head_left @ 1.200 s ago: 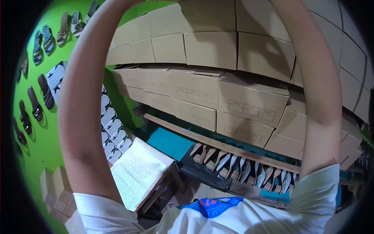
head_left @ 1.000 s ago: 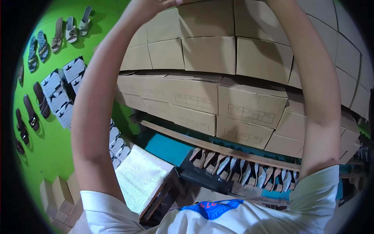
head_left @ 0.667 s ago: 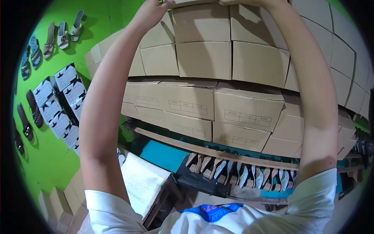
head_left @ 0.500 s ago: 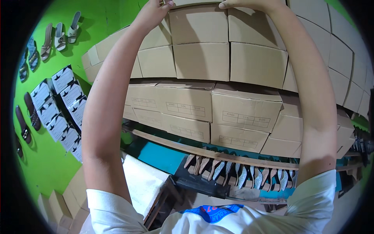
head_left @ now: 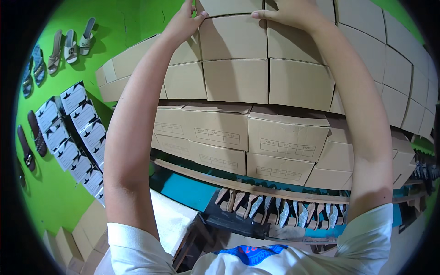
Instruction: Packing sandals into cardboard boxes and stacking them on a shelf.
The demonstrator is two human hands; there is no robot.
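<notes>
Both my arms reach up to the top of a stack of plain brown boxes. A cardboard box (head_left: 230,7) sits between my hands, its upper part cut off by the picture's edge. My left hand (head_left: 187,20) grips its left side, thumb near the lower front corner. On the right side, my right hand (head_left: 288,13) holds it, with the thumb stretched along the lower front edge. The fingers behind are partly hidden. The box rests on or just over another cardboard box (head_left: 233,37) in the stack.
Printed brown boxes (head_left: 288,134) fill the shelf row below, above a wooden rail (head_left: 256,187). Several heeled sandals (head_left: 285,211) hang under it. White boxes with black stars (head_left: 73,96) and wall-hung shoes (head_left: 55,51) are at left. A white-topped table (head_left: 176,217) stands near me.
The box and both hands appear lower in the picture, as does the whole stack. More of the box's front now shows. My right hand has shifted slightly left, staying on the box.
</notes>
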